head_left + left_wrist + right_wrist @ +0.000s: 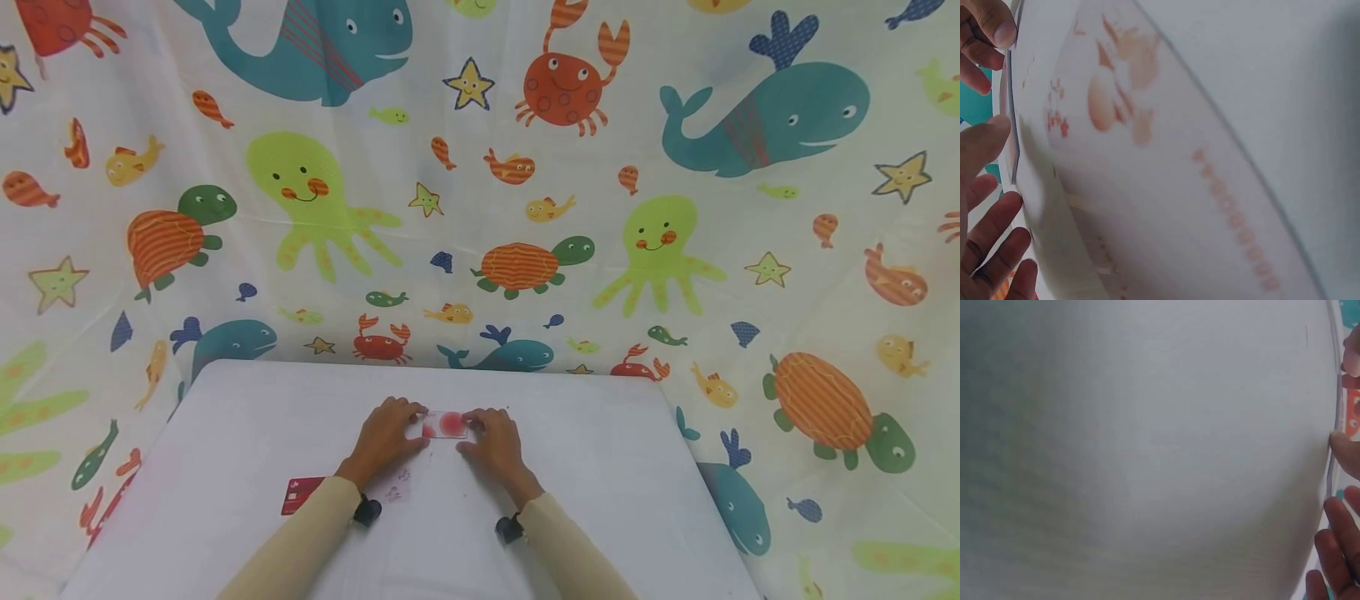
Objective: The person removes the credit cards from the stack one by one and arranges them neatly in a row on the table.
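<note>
A small white card [444, 425] with a large red circle on its face is between my two hands near the middle of the white table. My left hand [386, 437] holds its left end, forefinger at the upper corner and thumb at the lower one. At the opposite end my right hand [497, 446] grips with forefinger and thumb. Seen from the left wrist, the card [1012, 112] is a thin edge beside the fingers. The right wrist view shows that edge [1332, 469] too, under the thumb.
A red card [300, 493] lies left of my left forearm, partly covered by the sleeve. Beside that wrist is a pale translucent sheet [397, 485] with reddish print. The table [600, 467] meets a hanging cloth [450, 275] printed with sea animals.
</note>
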`<state>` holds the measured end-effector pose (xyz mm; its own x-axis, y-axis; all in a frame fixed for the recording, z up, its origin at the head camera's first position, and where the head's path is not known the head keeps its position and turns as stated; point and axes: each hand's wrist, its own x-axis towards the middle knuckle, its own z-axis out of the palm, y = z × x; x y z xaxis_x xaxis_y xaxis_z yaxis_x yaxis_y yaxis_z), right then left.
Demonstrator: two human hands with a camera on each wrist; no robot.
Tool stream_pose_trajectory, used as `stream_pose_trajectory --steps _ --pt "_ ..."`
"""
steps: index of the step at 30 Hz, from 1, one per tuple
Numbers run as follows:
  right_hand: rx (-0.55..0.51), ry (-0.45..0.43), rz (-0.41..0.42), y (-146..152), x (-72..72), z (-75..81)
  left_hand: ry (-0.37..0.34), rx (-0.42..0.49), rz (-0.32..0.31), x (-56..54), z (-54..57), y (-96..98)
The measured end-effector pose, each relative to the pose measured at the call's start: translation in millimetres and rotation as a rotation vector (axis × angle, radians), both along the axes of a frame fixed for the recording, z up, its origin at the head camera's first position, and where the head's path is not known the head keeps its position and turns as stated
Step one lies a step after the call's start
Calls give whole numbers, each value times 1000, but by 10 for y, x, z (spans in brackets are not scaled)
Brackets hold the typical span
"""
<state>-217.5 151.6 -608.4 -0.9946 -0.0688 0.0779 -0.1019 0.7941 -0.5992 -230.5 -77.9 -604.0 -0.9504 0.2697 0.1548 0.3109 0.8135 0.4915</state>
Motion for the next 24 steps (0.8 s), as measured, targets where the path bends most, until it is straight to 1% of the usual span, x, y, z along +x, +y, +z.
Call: stream_pose_trajectory --steps 8,17,24 --pt "20 -9 4 0 -30 5 -24 -4 1 -35 18 15" --pt "17 2 25 5 -80 15 -20 -13 -2 -60 27 36" --pt "34 -1 36 6 -106 39 -36 -21 -4 -85 59 42"
